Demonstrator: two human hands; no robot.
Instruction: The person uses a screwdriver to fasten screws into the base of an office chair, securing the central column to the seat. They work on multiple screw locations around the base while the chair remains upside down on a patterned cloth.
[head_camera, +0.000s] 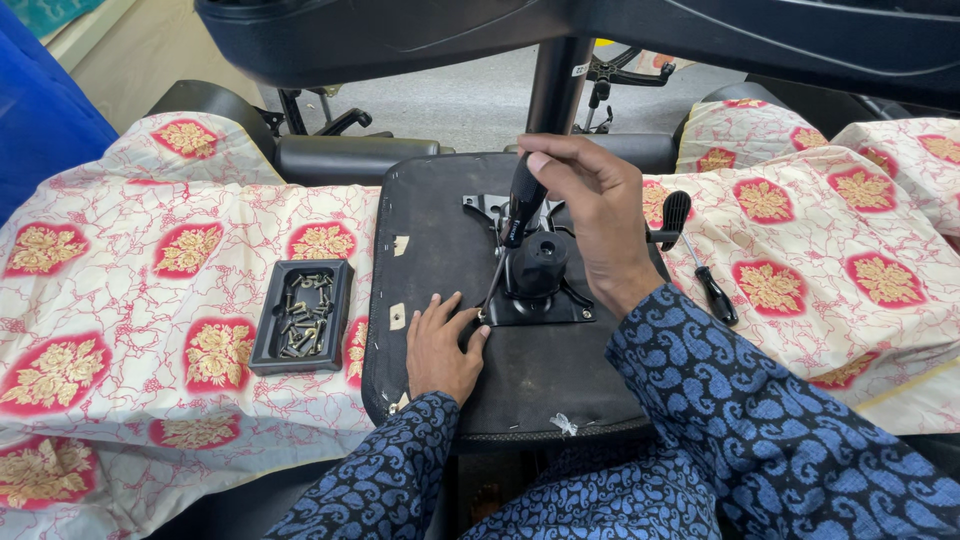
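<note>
The right hand (598, 205) grips a screwdriver (512, 222) by its black handle, tilted, the tip down at the corner of a metal plate (530, 300) on the upturned black seat (430, 250). The left hand (440, 345) lies flat on the seat, fingertips by that corner. Left of it sits a black tray (262, 340) of screws (303, 315) on patterned cloth (150, 250). Right of the right hand lies another screwdriver (712, 290).

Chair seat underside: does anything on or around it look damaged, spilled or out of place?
Mostly tidy. The seat has small torn flecks of covering along its near edge. Screws stay inside the black tray. The right hand holds a screwdriver upright; the left hand rests flat beside the plate.
</note>
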